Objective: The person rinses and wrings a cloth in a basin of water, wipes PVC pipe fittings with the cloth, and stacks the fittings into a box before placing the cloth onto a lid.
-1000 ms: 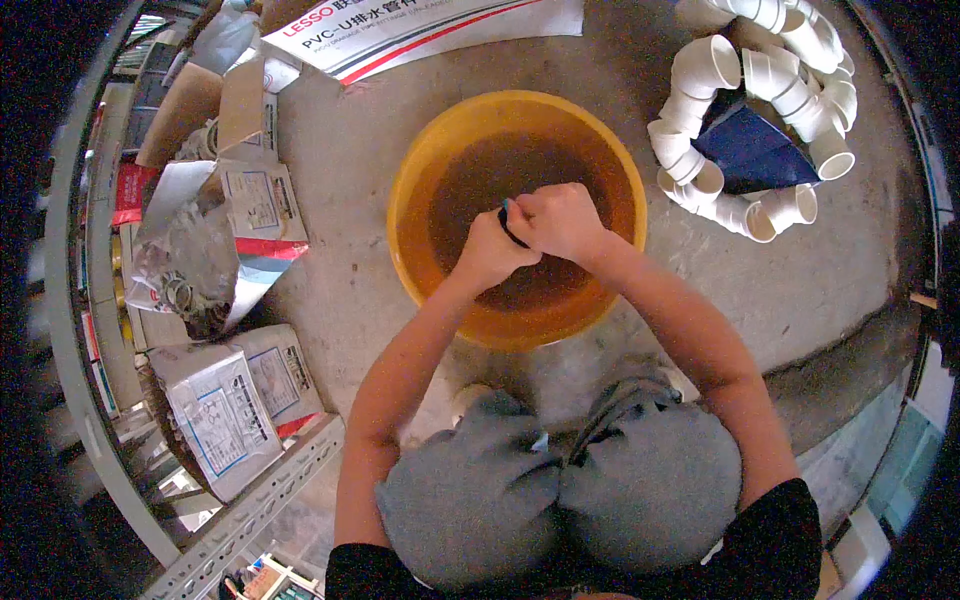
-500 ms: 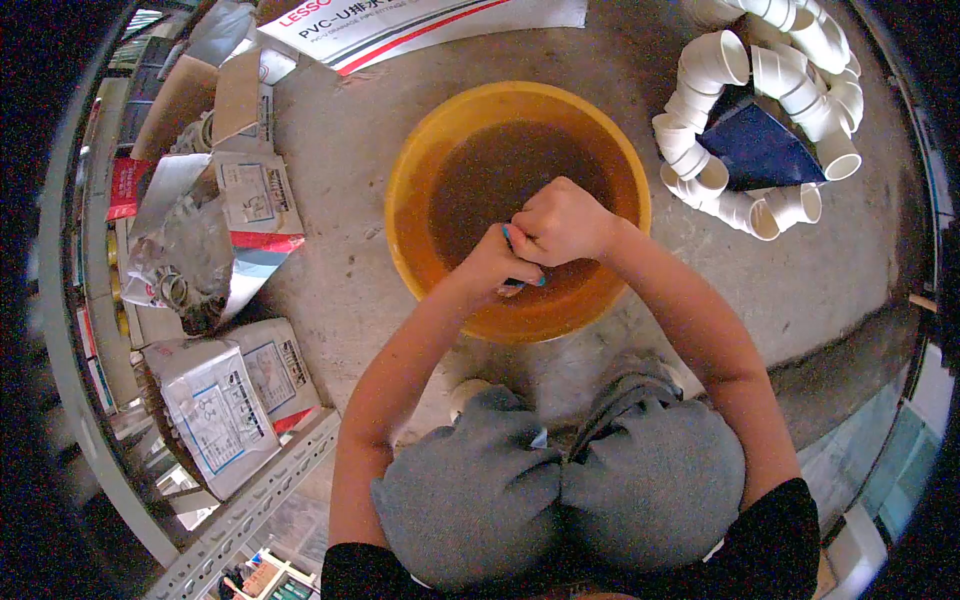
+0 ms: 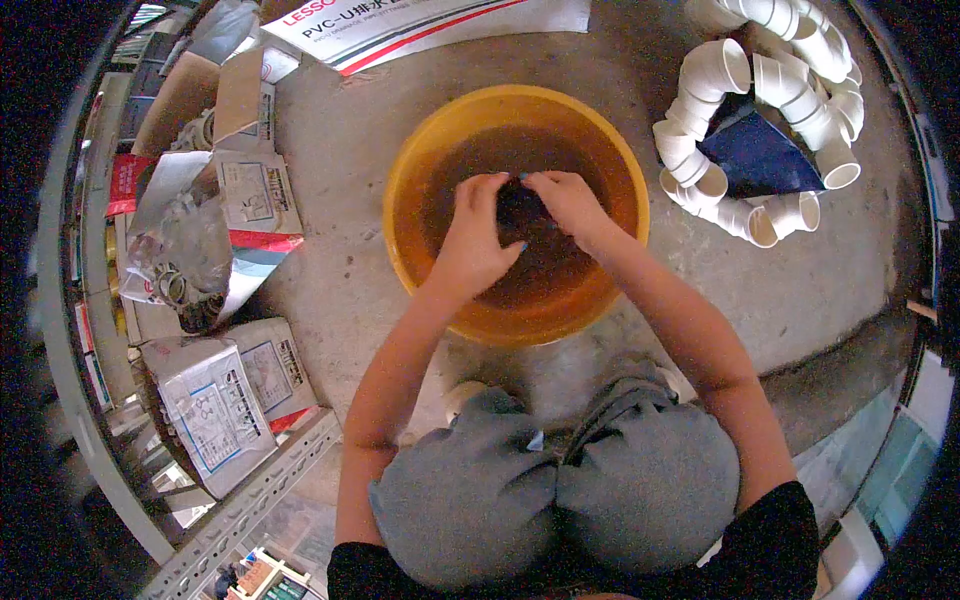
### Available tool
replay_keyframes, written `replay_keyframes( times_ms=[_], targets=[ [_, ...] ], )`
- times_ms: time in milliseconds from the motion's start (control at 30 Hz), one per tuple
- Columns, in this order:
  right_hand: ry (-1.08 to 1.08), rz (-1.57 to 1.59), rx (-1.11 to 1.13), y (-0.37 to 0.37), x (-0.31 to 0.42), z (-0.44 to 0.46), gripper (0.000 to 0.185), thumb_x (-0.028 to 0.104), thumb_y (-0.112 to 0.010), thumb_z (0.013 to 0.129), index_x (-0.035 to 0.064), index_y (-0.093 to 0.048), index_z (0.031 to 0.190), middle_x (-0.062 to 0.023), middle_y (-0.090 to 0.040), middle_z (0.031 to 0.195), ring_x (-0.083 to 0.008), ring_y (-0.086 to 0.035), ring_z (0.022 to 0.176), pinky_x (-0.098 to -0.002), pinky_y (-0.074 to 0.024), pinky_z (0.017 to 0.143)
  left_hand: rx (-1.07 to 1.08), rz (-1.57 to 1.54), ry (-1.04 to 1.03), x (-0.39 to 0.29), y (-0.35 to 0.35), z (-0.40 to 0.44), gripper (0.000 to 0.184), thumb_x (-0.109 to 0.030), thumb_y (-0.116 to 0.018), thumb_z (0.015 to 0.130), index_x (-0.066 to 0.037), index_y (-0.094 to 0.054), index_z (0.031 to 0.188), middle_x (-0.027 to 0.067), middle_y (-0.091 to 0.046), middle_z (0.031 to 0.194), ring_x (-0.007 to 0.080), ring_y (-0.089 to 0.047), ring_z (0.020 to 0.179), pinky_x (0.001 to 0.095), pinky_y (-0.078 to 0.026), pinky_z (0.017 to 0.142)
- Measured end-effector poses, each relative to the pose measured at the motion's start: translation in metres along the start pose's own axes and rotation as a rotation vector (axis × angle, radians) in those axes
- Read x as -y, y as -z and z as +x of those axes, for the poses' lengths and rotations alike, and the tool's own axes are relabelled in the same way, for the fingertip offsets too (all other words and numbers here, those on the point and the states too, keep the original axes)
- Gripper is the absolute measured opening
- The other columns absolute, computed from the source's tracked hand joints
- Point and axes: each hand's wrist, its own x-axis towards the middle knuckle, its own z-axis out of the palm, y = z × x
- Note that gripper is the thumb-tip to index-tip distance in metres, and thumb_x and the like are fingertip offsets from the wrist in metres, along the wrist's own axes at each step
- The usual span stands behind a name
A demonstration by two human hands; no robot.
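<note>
A yellow plastic basin [image 3: 397,225] of murky brown water stands on the floor between my feet. Over it, a dark, limp thing like a wet cloth [image 3: 521,207] spans the gap between my hands; its outline blends into the water. My left hand [image 3: 474,235] grips its left side with curved fingers, the thumb standing apart from them. On the other side my right hand [image 3: 568,208] pinches its upper edge, fingertips close to those of the left. Part of the right-hand fingers is hidden.
White pipe elbows [image 3: 700,90] lie in a loose ring around a dark blue piece [image 3: 765,155] at the right. A printed carton [image 3: 450,40] is at the back. Opened boxes [image 3: 258,195] and a metal shelf frame [image 3: 240,510] line the left.
Both hands were closed in fists pressed together over the basin. They have moved apart and slightly up, fingers loosened, and the dark cloth now shows between them.
</note>
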Motion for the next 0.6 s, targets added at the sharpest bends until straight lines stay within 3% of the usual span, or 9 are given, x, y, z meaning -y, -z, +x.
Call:
replay_keyframes(
  times_ms=[33, 133, 233, 367, 467, 567, 600],
  targets=[
    [-0.034, -0.010, 0.012, 0.002, -0.001, -0.001, 0.039, 0.041, -0.048, 0.079, 0.0055, -0.060, 0.089, -0.0197, -0.062, 0.086, -0.0361, -0.059, 0.081, -0.0429, -0.0471, 0.075, 0.161, 0.116, 0.116, -0.013, 0.003, -0.004, 0.072, -0.005, -0.070, 0.059, -0.001, -0.035, 0.122, 0.0246, -0.037, 0.119, 0.0378, -0.037, 0.111, 0.0418, -0.033, 0.095],
    [-0.019, -0.115, -0.043, 0.001, 0.008, -0.009, 0.036, 0.037, -0.045, 0.080, 0.0041, -0.061, 0.078, -0.0213, -0.061, 0.082, -0.0368, -0.059, 0.077, -0.0428, -0.0477, 0.071, 0.019, 0.164, 0.060, -0.011, -0.026, -0.011, 0.070, -0.005, -0.068, 0.061, -0.001, -0.036, 0.123, 0.0229, -0.039, 0.120, 0.0381, -0.041, 0.108, 0.0391, -0.037, 0.092],
    [0.137, -0.340, -0.225, -0.003, 0.023, -0.027, 0.037, 0.034, -0.044, 0.079, 0.0045, -0.062, 0.066, -0.0214, -0.060, 0.070, -0.0376, -0.059, 0.066, -0.0434, -0.0493, 0.064, 0.067, 0.002, 0.255, -0.002, -0.040, -0.011, 0.063, -0.008, -0.069, 0.060, -0.001, -0.041, 0.116, 0.0202, -0.050, 0.109, 0.0336, -0.051, 0.097, 0.0382, -0.042, 0.085],
    [0.385, -0.530, -0.281, -0.006, 0.034, -0.033, 0.036, 0.032, -0.046, 0.077, 0.0061, -0.062, 0.059, -0.0172, -0.059, 0.059, -0.0344, -0.058, 0.053, -0.0456, -0.0487, 0.053, 0.005, -0.405, 0.433, -0.004, -0.036, -0.010, 0.046, -0.012, -0.072, 0.056, 0.001, -0.054, 0.097, 0.0197, -0.060, 0.087, 0.0322, -0.059, 0.082, 0.0371, -0.045, 0.078],
    [0.489, -0.556, -0.233, -0.004, 0.038, -0.035, 0.035, 0.032, -0.047, 0.075, 0.0061, -0.061, 0.056, -0.0171, -0.057, 0.056, -0.0340, -0.058, 0.052, -0.0447, -0.0482, 0.051, -0.041, -0.549, 0.331, 0.000, -0.032, -0.013, 0.037, -0.012, -0.072, 0.054, 0.001, -0.058, 0.085, 0.0166, -0.062, 0.077, 0.0272, -0.061, 0.076, 0.0327, -0.046, 0.072],
    [0.621, -0.637, -0.184, -0.003, 0.036, -0.035, 0.034, 0.031, -0.049, 0.074, 0.0063, -0.060, 0.054, -0.0167, -0.056, 0.054, -0.0331, -0.057, 0.050, -0.0433, -0.0479, 0.050, 0.075, -0.683, 0.270, 0.013, -0.032, -0.020, 0.035, -0.009, -0.069, 0.053, 0.002, -0.057, 0.084, 0.0103, -0.062, 0.076, 0.0169, -0.058, 0.072, 0.0283, -0.045, 0.067],
    [0.692, -0.611, -0.183, -0.002, 0.035, -0.034, 0.030, 0.028, -0.050, 0.072, 0.0062, -0.057, 0.052, -0.0157, -0.054, 0.051, -0.0322, -0.055, 0.047, -0.0422, -0.0463, 0.048, 0.161, -0.754, 0.362, 0.012, -0.029, -0.020, 0.035, -0.008, -0.068, 0.053, 0.002, -0.057, 0.084, 0.0084, -0.061, 0.075, 0.0149, -0.056, 0.071, 0.0275, -0.044, 0.067]
  ],
)
